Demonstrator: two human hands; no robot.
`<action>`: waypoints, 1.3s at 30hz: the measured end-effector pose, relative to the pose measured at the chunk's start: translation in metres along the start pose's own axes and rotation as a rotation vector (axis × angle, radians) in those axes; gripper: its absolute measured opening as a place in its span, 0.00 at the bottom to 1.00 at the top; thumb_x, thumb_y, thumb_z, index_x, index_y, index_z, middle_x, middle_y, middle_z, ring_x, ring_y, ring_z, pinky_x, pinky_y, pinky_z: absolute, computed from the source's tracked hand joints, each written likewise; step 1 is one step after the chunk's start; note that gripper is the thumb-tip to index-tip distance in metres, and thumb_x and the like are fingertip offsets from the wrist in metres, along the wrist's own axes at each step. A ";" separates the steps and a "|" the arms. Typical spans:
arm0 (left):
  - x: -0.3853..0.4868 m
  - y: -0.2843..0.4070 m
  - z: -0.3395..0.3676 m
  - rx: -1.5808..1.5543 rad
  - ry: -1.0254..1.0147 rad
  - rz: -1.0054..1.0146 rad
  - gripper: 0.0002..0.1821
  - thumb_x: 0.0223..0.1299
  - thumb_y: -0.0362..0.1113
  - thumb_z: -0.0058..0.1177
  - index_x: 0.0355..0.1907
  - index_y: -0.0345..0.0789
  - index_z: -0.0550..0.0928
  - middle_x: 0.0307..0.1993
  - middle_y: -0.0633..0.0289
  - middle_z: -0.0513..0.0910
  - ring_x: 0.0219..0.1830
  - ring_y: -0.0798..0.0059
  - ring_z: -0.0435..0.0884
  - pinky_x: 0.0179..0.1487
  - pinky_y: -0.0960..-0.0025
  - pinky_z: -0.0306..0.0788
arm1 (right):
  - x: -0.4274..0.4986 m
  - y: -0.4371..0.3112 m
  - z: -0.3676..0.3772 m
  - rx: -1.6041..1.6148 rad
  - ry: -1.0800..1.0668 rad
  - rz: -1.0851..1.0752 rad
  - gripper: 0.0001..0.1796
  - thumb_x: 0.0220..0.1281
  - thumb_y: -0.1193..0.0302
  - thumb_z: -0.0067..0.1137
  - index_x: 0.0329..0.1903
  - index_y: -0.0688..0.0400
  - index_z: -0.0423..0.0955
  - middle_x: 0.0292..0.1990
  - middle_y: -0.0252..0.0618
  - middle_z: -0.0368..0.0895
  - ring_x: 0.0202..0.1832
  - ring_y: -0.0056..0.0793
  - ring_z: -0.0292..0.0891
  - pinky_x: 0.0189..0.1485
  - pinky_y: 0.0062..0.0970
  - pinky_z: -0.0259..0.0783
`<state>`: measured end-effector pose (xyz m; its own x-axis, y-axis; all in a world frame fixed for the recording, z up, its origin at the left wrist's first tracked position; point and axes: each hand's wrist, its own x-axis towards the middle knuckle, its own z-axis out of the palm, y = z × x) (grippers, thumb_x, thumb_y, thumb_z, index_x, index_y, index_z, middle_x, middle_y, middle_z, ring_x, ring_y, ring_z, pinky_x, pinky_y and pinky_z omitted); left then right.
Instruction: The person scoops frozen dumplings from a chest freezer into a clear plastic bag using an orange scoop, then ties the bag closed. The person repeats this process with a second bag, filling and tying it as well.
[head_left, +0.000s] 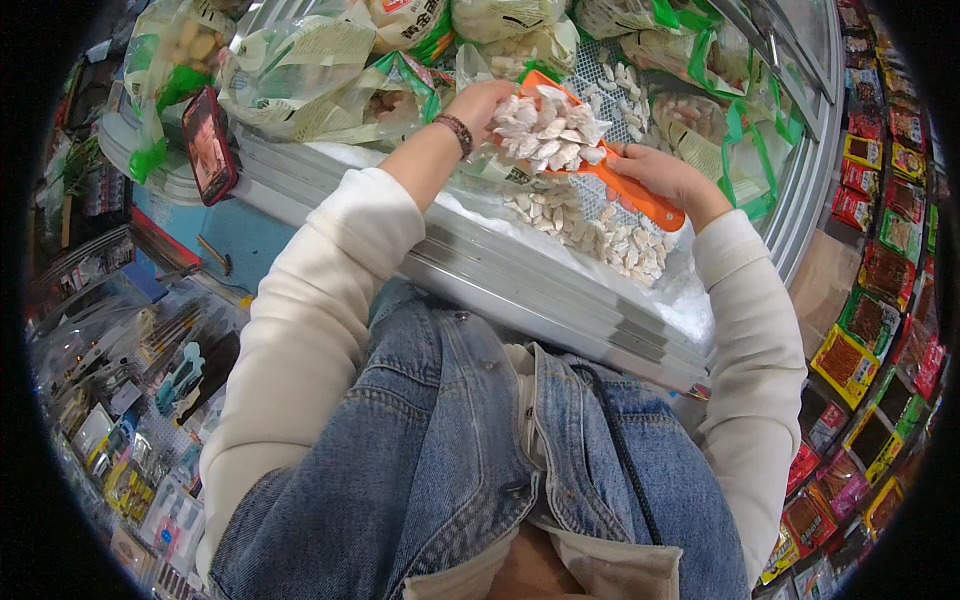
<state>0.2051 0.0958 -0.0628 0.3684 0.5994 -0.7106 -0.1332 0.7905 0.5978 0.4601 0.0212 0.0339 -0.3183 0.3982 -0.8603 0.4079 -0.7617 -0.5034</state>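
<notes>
An orange plastic scoop (637, 196) is heaped with pale frozen dumplings (551, 131) above an open chest freezer. My right hand (649, 176) grips the scoop's handle. At the heap's left side is my left hand (487, 105), a beaded bracelet on its wrist; its fingers are partly hidden behind the scoop and the food, so its hold is unclear. Below the scoop, more loose pale pieces (622, 244) lie in the freezer near its frosted front wall, and others lie on a white mesh surface (589, 75) beyond it.
Clear and green plastic bags of frozen food (300, 67) fill the freezer's far and left parts. A phone in a red case (210, 150) leans at the metal freezer rim (525, 281). Sliding glass frames (795, 67) stand at right. Packaged snacks (847, 364) line the right; small goods hang lower left.
</notes>
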 end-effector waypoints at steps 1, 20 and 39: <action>-0.001 -0.002 -0.008 0.055 0.012 0.015 0.17 0.61 0.36 0.45 0.53 0.37 0.76 0.47 0.63 0.80 0.47 0.74 0.78 0.50 0.65 0.72 | 0.001 -0.007 0.002 -0.026 -0.006 -0.004 0.21 0.71 0.64 0.41 0.62 0.57 0.62 0.30 0.37 0.79 0.21 0.20 0.72 0.24 0.20 0.71; -0.046 -0.002 -0.064 1.814 -0.025 0.146 0.44 0.46 0.33 0.59 0.68 0.37 0.56 0.61 0.44 0.62 0.54 0.47 0.75 0.54 0.57 0.72 | 0.035 -0.034 0.040 -0.328 0.089 0.165 0.17 0.68 0.65 0.40 0.54 0.60 0.65 0.27 0.37 0.76 0.20 0.22 0.71 0.23 0.23 0.72; -0.078 0.028 -0.088 2.201 -0.274 0.363 0.14 0.53 0.35 0.52 0.45 0.41 0.79 0.34 0.51 0.82 0.42 0.52 0.79 0.45 0.54 0.73 | -0.018 -0.017 0.048 -0.032 0.131 -0.188 0.28 0.64 0.64 0.49 0.64 0.62 0.60 0.33 0.33 0.72 0.27 0.17 0.67 0.30 0.17 0.66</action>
<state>0.0922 0.0825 -0.0235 0.6769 0.4613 -0.5737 0.6354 -0.7596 0.1390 0.4175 0.0022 0.0622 -0.2778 0.5961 -0.7533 0.3798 -0.6521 -0.6561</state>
